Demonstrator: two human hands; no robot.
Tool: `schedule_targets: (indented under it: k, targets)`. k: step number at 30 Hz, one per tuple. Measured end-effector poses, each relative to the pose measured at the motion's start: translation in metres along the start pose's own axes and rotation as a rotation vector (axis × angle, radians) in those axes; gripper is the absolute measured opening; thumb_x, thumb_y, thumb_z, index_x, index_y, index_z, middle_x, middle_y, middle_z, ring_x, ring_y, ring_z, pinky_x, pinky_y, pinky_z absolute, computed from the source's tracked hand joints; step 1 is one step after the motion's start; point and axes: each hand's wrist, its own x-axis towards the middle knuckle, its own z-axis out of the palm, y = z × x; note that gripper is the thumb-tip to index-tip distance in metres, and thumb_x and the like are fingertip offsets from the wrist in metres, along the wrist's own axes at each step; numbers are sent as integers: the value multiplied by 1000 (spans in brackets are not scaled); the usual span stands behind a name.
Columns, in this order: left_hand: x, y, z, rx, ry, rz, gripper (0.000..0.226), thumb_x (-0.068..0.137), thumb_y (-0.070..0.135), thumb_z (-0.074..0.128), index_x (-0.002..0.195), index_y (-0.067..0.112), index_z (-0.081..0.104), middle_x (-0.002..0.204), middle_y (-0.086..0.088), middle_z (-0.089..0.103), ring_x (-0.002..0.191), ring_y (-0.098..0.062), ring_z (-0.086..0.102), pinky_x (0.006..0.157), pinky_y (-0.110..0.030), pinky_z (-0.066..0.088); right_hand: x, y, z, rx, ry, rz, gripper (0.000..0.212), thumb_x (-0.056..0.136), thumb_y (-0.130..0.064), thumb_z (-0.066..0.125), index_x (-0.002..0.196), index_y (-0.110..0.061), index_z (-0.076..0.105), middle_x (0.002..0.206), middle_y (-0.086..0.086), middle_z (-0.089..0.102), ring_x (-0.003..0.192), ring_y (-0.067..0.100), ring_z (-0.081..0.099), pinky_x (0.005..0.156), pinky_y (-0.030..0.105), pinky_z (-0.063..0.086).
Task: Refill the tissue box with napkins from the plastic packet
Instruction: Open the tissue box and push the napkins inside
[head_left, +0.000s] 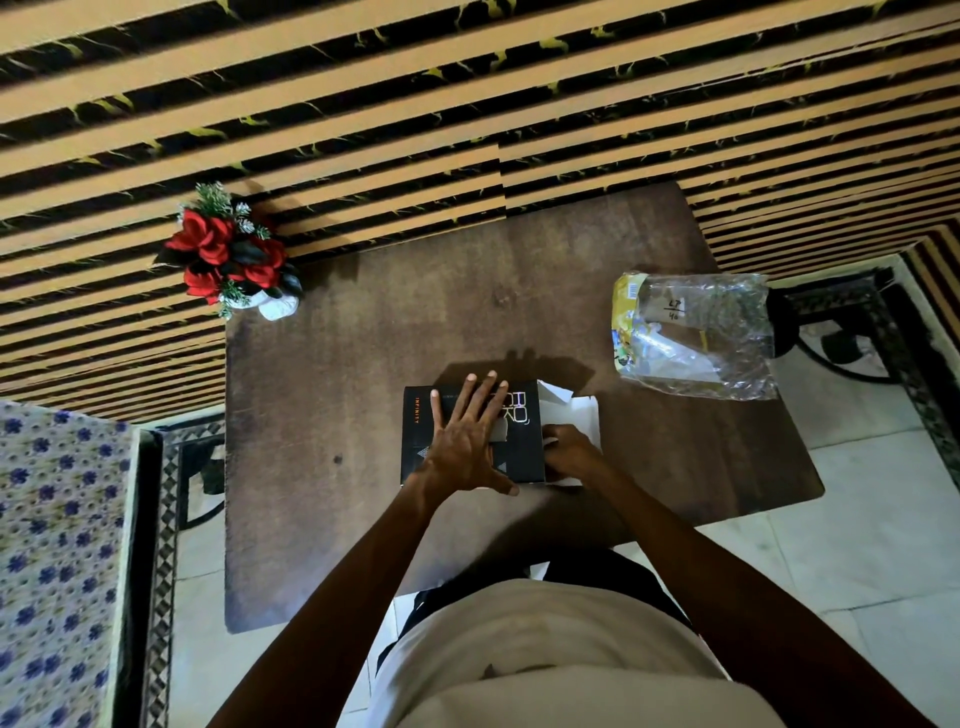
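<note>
A black tissue box (423, 439) lies flat on the brown table (363, 364), its right end open with white flaps (584, 415) spread out. My left hand (467, 441) rests flat on top of the box, fingers apart, pressing it down. My right hand (569, 454) is at the open end, fingers curled around white napkins there. The clear plastic packet (696, 335), with a yellow printed edge, lies crumpled at the table's right side and looks empty.
A pot of red artificial flowers (231, 254) stands at the table's far left corner against the striped wall. A flower-patterned cloth (52, 545) covers furniture at the left. Black metal furniture (841, 332) stands right of the table on the tiled floor.
</note>
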Motion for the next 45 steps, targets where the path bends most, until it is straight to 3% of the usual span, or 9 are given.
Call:
schedule_targets:
  k: [6, 12, 17, 22, 30, 33, 36, 40, 45]
  targets:
    - [-1, -1, -1, -5, -7, 9, 146, 46, 77, 74, 153, 21, -9, 163, -1, -12, 149, -25, -17, 113, -69, -8, 2, 1, 6, 132, -12, -6, 34, 91, -15, 62, 125, -10, 61, 129, 13, 63, 115, 30, 59, 97, 32, 46]
    - [0, -1, 0, 16, -14, 0, 145, 46, 78, 73, 152, 23, -10, 163, -2, -14, 149, -27, -18, 111, -72, -8, -19, -5, -32, 563, -79, 154, 22, 97, -7, 46, 108, 4, 61, 99, 27, 61, 94, 37, 62, 110, 46, 40]
    - [9, 29, -1, 76, 49, 168, 140, 47, 80, 70, 153, 26, -5, 164, -7, -7, 150, -33, -10, 111, -73, -6, -38, 21, -45, 61, 509, 23, 31, 89, -14, 58, 119, -5, 58, 121, 19, 63, 112, 36, 59, 97, 43, 46]
    - [23, 62, -3, 123, 10, 205, 129, 57, 72, 72, 152, 28, -2, 161, -8, 14, 149, -39, 1, 108, -75, -4, -27, 37, -52, 46, 162, 40, 61, 90, -24, 65, 142, -4, 41, 146, 15, 46, 132, 34, 44, 113, 43, 32]
    - [26, 63, 6, 116, 17, 138, 109, 68, 30, 72, 152, 26, 3, 150, -13, 30, 148, -34, 11, 110, -69, -10, -26, 38, -41, 442, 241, 153, 17, 91, -14, 62, 106, -8, 56, 112, 19, 60, 99, 27, 57, 77, 37, 48]
    - [25, 53, 8, -39, 72, 204, 104, 70, 38, 73, 152, 28, 9, 151, -10, 32, 148, -32, 15, 113, -65, -11, -31, 40, -36, 576, 180, 139, 25, 88, -16, 67, 109, -13, 54, 102, 10, 62, 90, 21, 62, 75, 34, 52]
    - [25, 31, -5, -358, 150, 221, 95, 68, 39, 77, 148, 26, 28, 153, -6, 29, 146, -28, 22, 120, -58, 7, -36, 34, -27, 593, 209, -4, 33, 82, -16, 74, 109, -14, 56, 90, 2, 64, 82, 15, 60, 68, 31, 51]
    - [19, -6, -17, -280, 205, 117, 98, 64, 70, 63, 147, 28, 30, 159, -2, 20, 149, -27, 11, 117, -65, 4, -37, 6, -7, 563, 314, -141, 31, 79, -2, 75, 105, -7, 58, 74, 1, 62, 63, 8, 61, 49, 17, 47]
    - [-1, -49, -16, -392, 292, -200, 119, 55, 81, 60, 151, 24, 19, 161, -5, 13, 150, -33, 3, 115, -65, -1, -36, -15, 5, 448, 472, -222, 41, 83, 0, 69, 122, 4, 59, 109, 15, 68, 96, 19, 62, 68, 2, 46]
